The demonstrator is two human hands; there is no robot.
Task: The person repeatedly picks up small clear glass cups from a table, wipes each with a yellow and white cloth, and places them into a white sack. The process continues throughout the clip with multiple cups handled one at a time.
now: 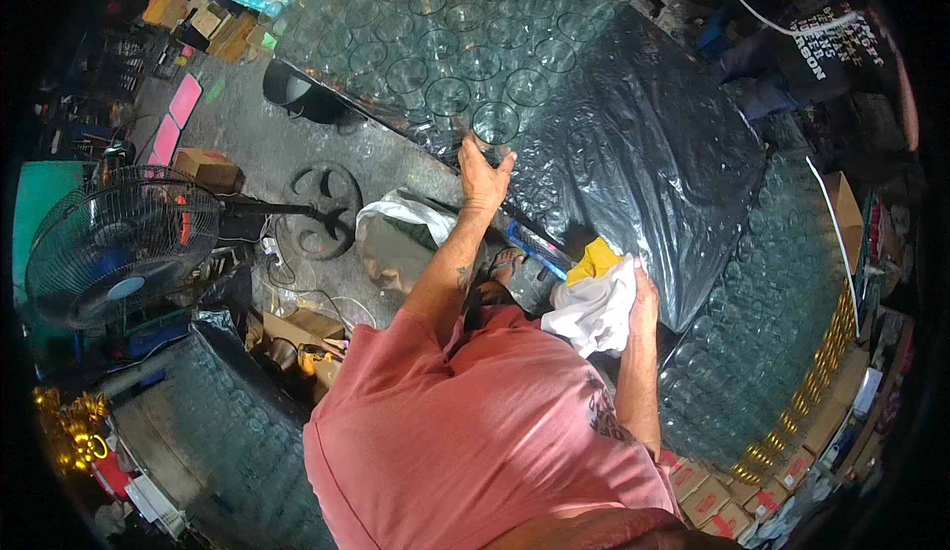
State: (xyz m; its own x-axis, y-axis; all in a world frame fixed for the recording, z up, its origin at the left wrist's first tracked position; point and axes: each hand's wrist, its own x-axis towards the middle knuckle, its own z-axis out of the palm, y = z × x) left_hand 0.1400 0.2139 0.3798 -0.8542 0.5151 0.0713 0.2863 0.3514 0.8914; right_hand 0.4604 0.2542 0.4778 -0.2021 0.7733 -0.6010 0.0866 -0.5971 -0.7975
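Observation:
My left hand (pixel 486 179) is stretched forward, its thumb and fingers around the lower part of a clear glass tumbler (pixel 496 124). The tumbler's open rim faces up towards me. It is at the near corner of many similar glasses (pixel 447 95), which stand close together in rows. Closer to my body, my right hand (pixel 644 301) grips a bunched white cloth (pixel 594 312). A yellow cloth (pixel 596 259) sticks out above the white one. Beneath the glasses and to their right, black plastic sheeting (pixel 631 134) covers the table, wrinkled and shiny.
A pedestal fan (pixel 122 245) stands at my left, its round base (pixel 319 210) on the floor. Beyond it is a black bucket (pixel 297 93). More glasses (pixel 757 312) fill a surface at right, edged by gold-coloured items (pixel 805 394). A person in dark clothing (pixel 809 60) is at upper right.

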